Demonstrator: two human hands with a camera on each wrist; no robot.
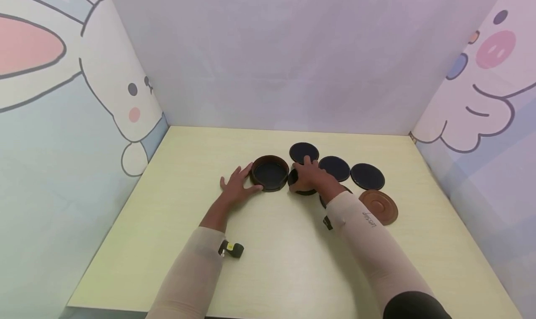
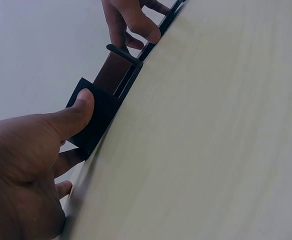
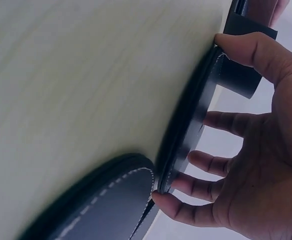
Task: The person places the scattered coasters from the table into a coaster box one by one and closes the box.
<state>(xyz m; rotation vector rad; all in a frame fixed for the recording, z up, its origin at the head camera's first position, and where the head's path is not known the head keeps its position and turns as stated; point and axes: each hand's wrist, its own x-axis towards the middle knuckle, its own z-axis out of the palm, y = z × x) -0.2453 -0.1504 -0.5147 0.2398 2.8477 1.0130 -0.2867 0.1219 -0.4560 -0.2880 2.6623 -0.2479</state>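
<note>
Nearest us stretches a beige sleeve (image 1: 368, 237); past it a black disc (image 3: 185, 135), pinched across its rim by the right hand (image 1: 309, 177), is just beside the round holder (image 1: 270, 175) that the wide-spread left hand (image 1: 236, 186) grips, with more dark discs (image 1: 367, 176) rightward on the table (image 1: 276, 263)

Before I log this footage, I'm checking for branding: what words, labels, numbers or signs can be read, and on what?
"Les…", dark lettering on the right sleeve; rest too small.
Yellow label on the black device at the left sleeve: too small to read.
None visible on the black discs, brown disc or round holder.
</note>
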